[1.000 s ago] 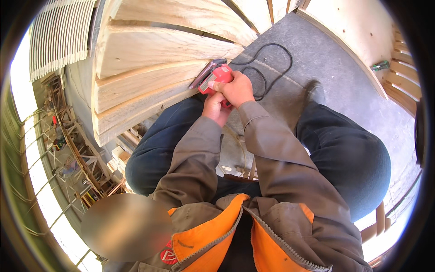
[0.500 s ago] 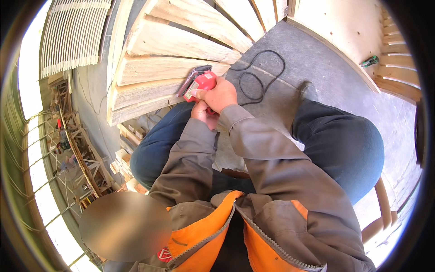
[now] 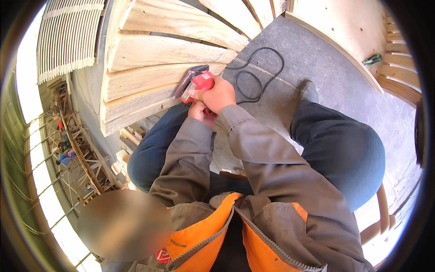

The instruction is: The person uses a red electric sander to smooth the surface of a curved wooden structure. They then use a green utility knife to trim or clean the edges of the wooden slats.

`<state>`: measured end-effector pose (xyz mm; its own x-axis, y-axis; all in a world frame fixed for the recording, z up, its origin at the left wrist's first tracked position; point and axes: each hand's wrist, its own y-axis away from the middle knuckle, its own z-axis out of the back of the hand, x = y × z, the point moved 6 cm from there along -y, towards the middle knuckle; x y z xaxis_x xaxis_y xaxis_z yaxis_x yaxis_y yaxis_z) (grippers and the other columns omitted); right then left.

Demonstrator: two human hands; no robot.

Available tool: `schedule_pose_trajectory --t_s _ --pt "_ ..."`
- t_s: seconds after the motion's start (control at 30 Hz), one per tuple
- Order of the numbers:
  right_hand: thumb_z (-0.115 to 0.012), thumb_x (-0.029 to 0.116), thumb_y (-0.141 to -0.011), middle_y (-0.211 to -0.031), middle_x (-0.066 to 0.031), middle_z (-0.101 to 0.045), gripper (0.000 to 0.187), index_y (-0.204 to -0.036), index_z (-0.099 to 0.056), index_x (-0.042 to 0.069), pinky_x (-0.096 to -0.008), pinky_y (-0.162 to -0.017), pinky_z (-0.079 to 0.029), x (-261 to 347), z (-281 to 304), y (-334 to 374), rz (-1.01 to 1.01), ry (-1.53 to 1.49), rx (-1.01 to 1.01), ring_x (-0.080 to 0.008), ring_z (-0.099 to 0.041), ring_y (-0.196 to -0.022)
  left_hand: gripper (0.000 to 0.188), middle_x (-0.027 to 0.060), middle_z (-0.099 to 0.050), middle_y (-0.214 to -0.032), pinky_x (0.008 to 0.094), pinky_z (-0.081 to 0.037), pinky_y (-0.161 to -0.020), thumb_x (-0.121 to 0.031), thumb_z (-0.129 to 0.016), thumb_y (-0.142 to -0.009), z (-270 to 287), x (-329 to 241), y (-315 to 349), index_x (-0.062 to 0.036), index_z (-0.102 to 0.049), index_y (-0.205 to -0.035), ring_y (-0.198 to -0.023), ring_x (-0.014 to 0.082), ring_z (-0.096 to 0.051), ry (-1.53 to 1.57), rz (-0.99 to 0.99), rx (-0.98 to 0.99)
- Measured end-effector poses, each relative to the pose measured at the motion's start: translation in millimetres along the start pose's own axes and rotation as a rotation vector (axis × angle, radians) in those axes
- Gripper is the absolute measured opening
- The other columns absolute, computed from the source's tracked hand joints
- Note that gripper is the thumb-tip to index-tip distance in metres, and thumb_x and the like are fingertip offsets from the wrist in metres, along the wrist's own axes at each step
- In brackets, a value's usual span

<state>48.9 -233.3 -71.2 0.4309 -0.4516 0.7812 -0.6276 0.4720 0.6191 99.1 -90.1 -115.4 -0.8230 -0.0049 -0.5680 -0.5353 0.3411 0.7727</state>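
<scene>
Both my hands hold a red electric sander (image 3: 195, 86) with a dark, flat pad. My right hand (image 3: 221, 94) wraps over the red body from the right. Just below it, my left hand (image 3: 197, 111) is closed round the tool's lower end, its fingers partly hidden by the right hand. The pad is tilted against the near slats of a pale wooden slatted panel (image 3: 154, 51), close to their right ends. Whether the whole pad face touches the wood I cannot tell.
A black cable (image 3: 282, 68) loops on the grey concrete floor (image 3: 312, 59) right of the panel. A green-and-black hand tool (image 3: 372, 59) lies on another wooden piece at far right. Stacked thin slats (image 3: 68, 41) stand far left. Wood offcuts (image 3: 129, 136) lie beside my left knee.
The slatted panel has shifted left and its near left corner lower in the view. My hands and the sander have moved slightly left, with the same grip.
</scene>
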Motion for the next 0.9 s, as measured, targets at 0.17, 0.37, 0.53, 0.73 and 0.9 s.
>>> schedule_pose_trajectory --t_s 0.17,0.37,0.53,0.73,0.9 --pt "-0.091 0.033 -0.068 -0.095 -0.0196 -0.073 0.061 -0.11 -0.069 -0.005 -0.0372 -0.079 -0.056 -16.0 1.2 -17.3 -0.002 0.001 -0.006 -0.0273 -0.072 -0.086 0.046 0.0034 -0.064 -0.113 0.0417 -0.051 -0.085 -0.009 -0.063 -0.083 -5.7 7.0 -9.1 -0.0144 -0.056 -0.127 -0.101 0.0203 -0.062 -0.033 0.044 0.04" --pt "-0.09 0.033 -0.069 -0.096 -0.0186 -0.073 0.062 -0.11 -0.067 -0.008 -0.0356 -0.077 -0.056 -49.7 3.0 -45.9 -0.026 0.002 -0.016 -0.0235 -0.071 -0.084 0.024 -0.0003 -0.065 -0.096 0.0354 -0.049 -0.079 -0.014 -0.065 -0.085 -24.3 20.7 -19.8 -0.0146 -0.062 -0.11 -0.088 0.0145 -0.061 -0.067 0.098 0.027" --pt "-0.092 0.039 -0.063 -0.095 -0.0241 -0.073 0.064 -0.102 -0.071 -0.008 -0.0394 -0.078 -0.056 -72.2 1.4 -57.8 -0.088 0.019 0.04 -0.0309 -0.073 -0.085 0.044 0.0051 -0.064 -0.121 0.0462 -0.05 -0.094 -0.01 -0.065 -0.085 -12.2 31.7 -32.0 -0.0112 -0.056 -0.128 -0.11 0.0205 -0.061 -0.114 0.114 0.049" --pt "-0.094 0.035 -0.06 -0.092 -0.019 -0.075 0.056 -0.099 -0.075 0.0 -0.0383 -0.076 -0.057 -56.2 -11.3 -39.4 -0.076 0.073 0.227 -0.0253 -0.073 -0.083 0.047 0.0074 -0.065 -0.117 0.0485 -0.054 -0.09 -0.002 -0.066 -0.083 -3.8 23.1 -11.7 -0.0083 -0.056 -0.128 -0.107 0.0243 -0.064 -0.146 -0.006 0.089" --pt "-0.094 0.027 -0.06 -0.093 -0.0122 -0.076 0.049 -0.101 -0.077 0.006 -0.0365 -0.075 -0.057 -48.7 -25.4 -21.4 -0.003 0.054 0.382 -0.02 -0.071 -0.082 0.047 0.0118 -0.067 -0.113 0.0477 -0.058 -0.084 0.005 -0.068 -0.079 -2.9 15.3 17.1 -0.0074 -0.059 -0.124 -0.102 0.0291 -0.067 -0.109 -0.107 0.157"
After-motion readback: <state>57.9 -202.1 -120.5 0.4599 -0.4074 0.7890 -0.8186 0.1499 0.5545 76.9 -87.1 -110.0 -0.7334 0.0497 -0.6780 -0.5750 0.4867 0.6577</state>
